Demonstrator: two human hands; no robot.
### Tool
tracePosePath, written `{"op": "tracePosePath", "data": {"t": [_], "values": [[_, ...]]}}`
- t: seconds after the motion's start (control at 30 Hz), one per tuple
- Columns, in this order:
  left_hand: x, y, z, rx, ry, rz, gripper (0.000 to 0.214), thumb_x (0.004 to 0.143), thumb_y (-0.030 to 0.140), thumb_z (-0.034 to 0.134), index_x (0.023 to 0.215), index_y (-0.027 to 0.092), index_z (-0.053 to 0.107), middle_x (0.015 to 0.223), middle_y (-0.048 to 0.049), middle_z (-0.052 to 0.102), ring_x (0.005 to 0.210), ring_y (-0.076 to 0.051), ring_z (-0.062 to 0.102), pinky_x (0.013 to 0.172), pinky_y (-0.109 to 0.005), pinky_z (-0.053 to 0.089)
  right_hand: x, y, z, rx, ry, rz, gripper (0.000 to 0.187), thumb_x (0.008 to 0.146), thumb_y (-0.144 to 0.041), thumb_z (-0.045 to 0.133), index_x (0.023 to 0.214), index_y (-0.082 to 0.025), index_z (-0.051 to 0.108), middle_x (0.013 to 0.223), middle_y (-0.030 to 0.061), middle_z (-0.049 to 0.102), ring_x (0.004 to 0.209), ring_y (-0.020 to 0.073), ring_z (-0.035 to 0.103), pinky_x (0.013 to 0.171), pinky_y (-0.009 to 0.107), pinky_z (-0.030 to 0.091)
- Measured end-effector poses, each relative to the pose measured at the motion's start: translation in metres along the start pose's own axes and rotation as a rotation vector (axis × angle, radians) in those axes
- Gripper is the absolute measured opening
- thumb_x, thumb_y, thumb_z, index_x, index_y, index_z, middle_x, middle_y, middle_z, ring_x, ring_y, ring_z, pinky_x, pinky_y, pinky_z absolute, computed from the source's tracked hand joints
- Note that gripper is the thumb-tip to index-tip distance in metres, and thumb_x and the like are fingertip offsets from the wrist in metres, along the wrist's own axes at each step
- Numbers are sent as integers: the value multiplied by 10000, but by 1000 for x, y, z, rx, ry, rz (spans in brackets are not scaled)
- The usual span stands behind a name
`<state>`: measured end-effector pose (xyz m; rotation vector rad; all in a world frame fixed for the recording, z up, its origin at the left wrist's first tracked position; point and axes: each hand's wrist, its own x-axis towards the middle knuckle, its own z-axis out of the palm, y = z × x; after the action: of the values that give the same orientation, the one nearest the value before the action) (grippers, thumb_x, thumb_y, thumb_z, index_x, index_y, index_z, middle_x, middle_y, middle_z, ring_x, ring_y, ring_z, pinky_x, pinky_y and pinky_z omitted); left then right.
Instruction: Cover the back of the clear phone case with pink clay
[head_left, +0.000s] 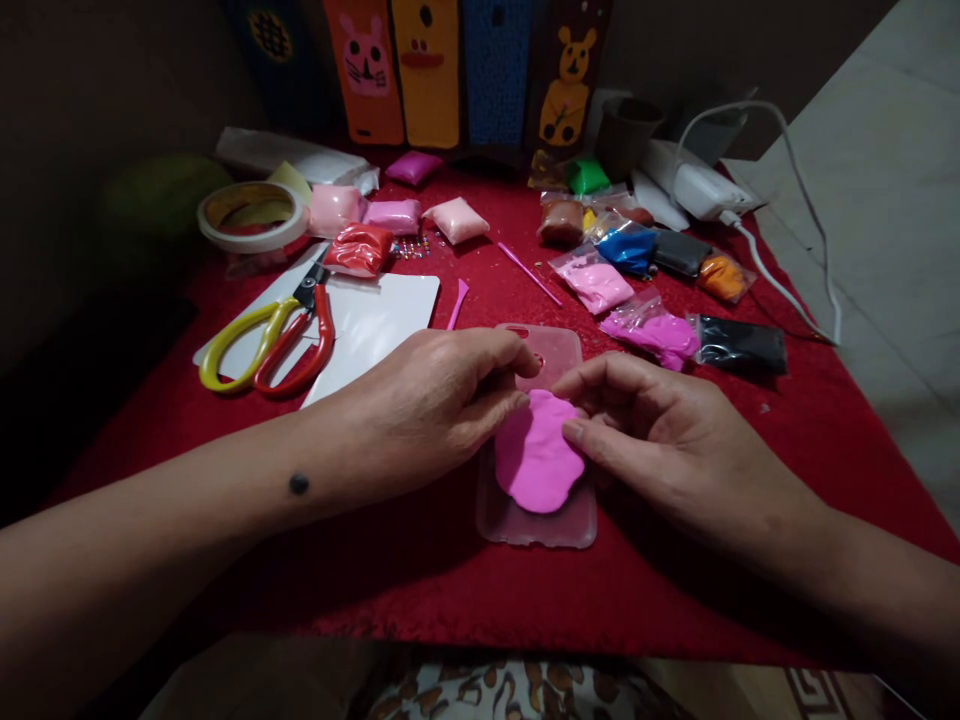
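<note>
A flattened patch of pink clay (536, 455) lies on a clear phone case (536, 525) on the red table cloth (420, 560). My left hand (435, 400) rests at the clay's left upper edge, fingers curled and pinching its rim. My right hand (660, 435) comes in from the right, thumb and fingertips pressed on the clay's upper right edge. Both hands cover part of the case's top half.
Scissors (277, 335) with yellow and red handles lie on a white sheet (375, 325) at left, near a tape roll (251, 215). Several bags of coloured clay (600, 285) spread across the back and right. A white cable (787, 290) runs along the right edge.
</note>
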<state>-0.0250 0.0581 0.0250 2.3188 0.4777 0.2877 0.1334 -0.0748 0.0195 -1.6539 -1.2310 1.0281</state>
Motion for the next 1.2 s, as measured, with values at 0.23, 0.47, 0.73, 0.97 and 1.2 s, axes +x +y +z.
{"op": "tracePosePath", "data": {"t": [0.23, 0.47, 0.73, 0.97, 1.2], "values": [[1, -3, 5, 117, 66, 45, 158, 866, 153, 561, 961, 171, 686, 855, -15, 726, 730, -134, 643, 655, -230, 462, 0, 6, 1, -194, 51, -108, 82, 868, -194, 592, 931, -242, 614, 812, 20, 665, 704, 175, 613, 620, 320, 474], [1, 1, 10, 194, 88, 83, 181, 882, 82, 532, 978, 128, 678, 885, -43, 704, 758, -135, 628, 669, -235, 445, 0, 11, 1, -252, 79, -143, 86, 873, -195, 582, 943, -240, 605, 807, 20, 662, 698, 176, 620, 640, 334, 480], [3, -2, -1, -90, -96, -15, 129, 870, 189, 605, 979, 143, 654, 856, -19, 654, 736, -131, 588, 662, -244, 456, 0, 8, 2, -395, 89, -192, 58, 885, -177, 577, 916, -224, 592, 856, 44, 663, 732, 182, 614, 678, 346, 479], [7, -3, 5, -48, -63, -1, 124, 851, 86, 598, 941, 133, 669, 770, 22, 593, 658, -89, 521, 596, -200, 417, 0, 11, 0, -501, 125, -266, 96, 914, -160, 563, 923, -157, 659, 834, 69, 648, 716, 171, 621, 645, 319, 504], [7, -3, 1, -95, -68, -37, 123, 864, 71, 621, 946, 118, 699, 808, 14, 683, 713, -86, 608, 662, -188, 460, -16, 8, 0, -715, 175, -780, 175, 910, -39, 565, 1014, -53, 704, 926, 139, 712, 868, 208, 641, 767, 331, 547]]}}
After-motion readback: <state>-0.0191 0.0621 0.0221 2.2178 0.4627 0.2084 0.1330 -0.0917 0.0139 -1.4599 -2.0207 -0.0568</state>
